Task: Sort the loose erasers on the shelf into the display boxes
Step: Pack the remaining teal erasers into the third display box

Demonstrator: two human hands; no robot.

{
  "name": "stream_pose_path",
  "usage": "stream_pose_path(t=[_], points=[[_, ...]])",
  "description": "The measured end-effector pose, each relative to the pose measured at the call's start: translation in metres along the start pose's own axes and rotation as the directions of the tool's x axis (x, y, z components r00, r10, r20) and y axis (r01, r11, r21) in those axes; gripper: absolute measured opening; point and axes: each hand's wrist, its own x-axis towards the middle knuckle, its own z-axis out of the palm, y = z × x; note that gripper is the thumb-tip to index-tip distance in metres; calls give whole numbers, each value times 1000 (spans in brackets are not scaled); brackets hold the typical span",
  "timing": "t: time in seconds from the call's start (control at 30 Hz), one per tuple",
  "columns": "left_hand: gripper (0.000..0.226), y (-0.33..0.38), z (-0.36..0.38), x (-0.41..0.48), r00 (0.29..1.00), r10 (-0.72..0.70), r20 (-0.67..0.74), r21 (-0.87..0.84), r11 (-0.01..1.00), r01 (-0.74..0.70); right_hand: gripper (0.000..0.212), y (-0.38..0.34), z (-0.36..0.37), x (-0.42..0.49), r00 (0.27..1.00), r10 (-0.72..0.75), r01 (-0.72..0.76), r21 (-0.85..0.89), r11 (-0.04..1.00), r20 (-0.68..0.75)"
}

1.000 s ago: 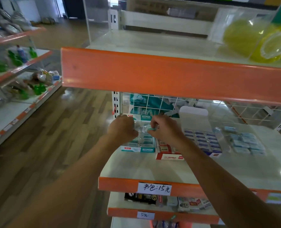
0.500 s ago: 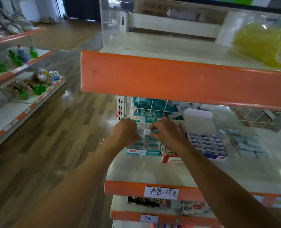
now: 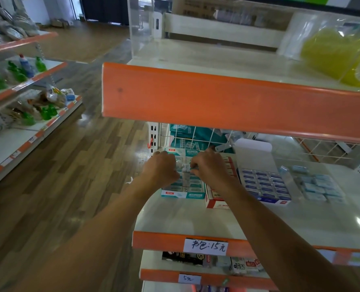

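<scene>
Head view: both arms reach forward under the orange-edged upper shelf to the far left part of the middle shelf. The left hand and the right hand meet knuckles-up over the teal display box, which stands at the left end of the row. Both hands have their fingers curled in, and their fingertips pinch a small eraser between them, just above the rows of erasers already in that box. The piece is pale and blurred, so its print cannot be read.

Touching the teal box on its right is a red display box, partly hidden by the right forearm. Right of that stands a blue display box, filled with neat rows of dark-labelled erasers, its white lid flap standing up at the far side. Further right, the loose erasers, pale blue in wrap, lie grouped on the bare shelf, apart from the boxes.

A white wire grid backs the shelf, with teal packets behind it. A handwritten price label is stuck on the shelf's orange near edge, and a smaller label on the shelf below. Yellow bagged goods sit on the upper shelf at the right. Across the wooden floor, at the left, another rack holds green bottles.
</scene>
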Motion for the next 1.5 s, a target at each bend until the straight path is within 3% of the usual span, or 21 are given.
stream_pose_path(t=[0.37, 0.6, 0.93, 1.07, 1.27, 1.5], points=[[40, 8, -3, 0, 999, -32, -13, -254, 967, 28, 16, 3, 5, -2, 1000, 10, -9, 41, 999, -28], [26, -3, 7, 5, 998, -58, -19, -336, 941, 49, 13, 3, 7, -2, 999, 18, -15, 65, 998, -35], [15, -15, 18, 13, 993, -91, -72, -172, 982, 78, 14, 6, 10, -3, 999, 4, 0, 72, 997, -48], [14, -14, 20, 17, 995, 19, -94, -15, 1000, -20, 15, 7, 11, -3, 999, 4, -1, 73, 997, -45], [22, -20, 23, 11, 994, 89, -67, -69, 993, -94, 13, 13, 9, -5, 999, -30, 33, 126, 992, -23], [23, -13, 18, 9, 997, 56, -45, -60, 996, -59, 18, 8, 5, -3, 999, 43, -39, 188, 981, -20]])
